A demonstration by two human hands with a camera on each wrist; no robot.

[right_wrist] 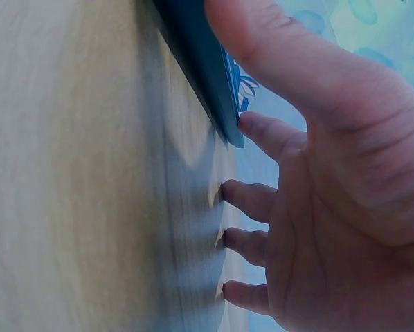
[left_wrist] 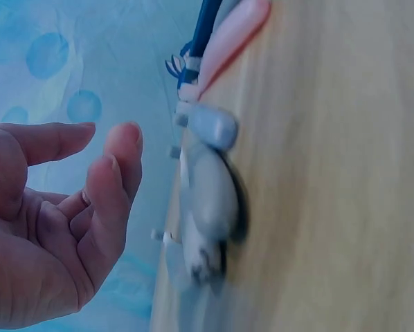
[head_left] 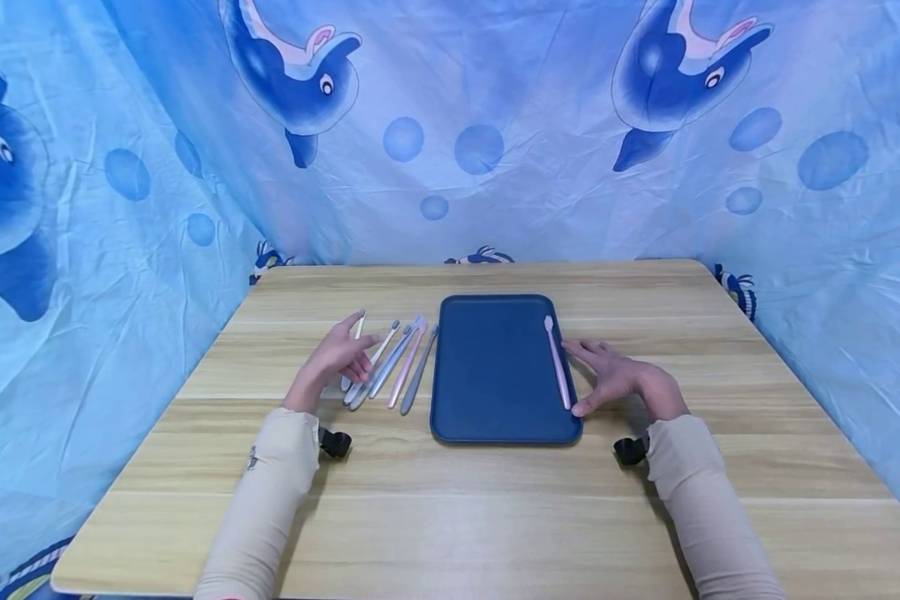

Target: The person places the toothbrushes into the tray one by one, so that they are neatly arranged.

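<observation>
R hand point(head_left: 621, 381) lies spread, fingers straight, fingertips on the wooden table point(head_left: 495, 517) and thumb against the right rim of the dark blue tray point(head_left: 495, 375); holds nothing. Just beside it a pink toothbrush point(head_left: 557, 362) lies lengthwise inside the tray's right edge, head pointing away from the person. L hand point(head_left: 339, 356) hovers w/ loosely curled fingers over the left end of a row of toothbrushes point(head_left: 393, 367) on the table, left of the tray; nothing pinched in wrist view, brush heads blurred there. Judgement: to take the next brush cleanly, pinch one handle only, mid-shaft, lift w/o nudging neighbours, lay it parallel to the pink one; R hand steadies tray so it doesn't slide
</observation>
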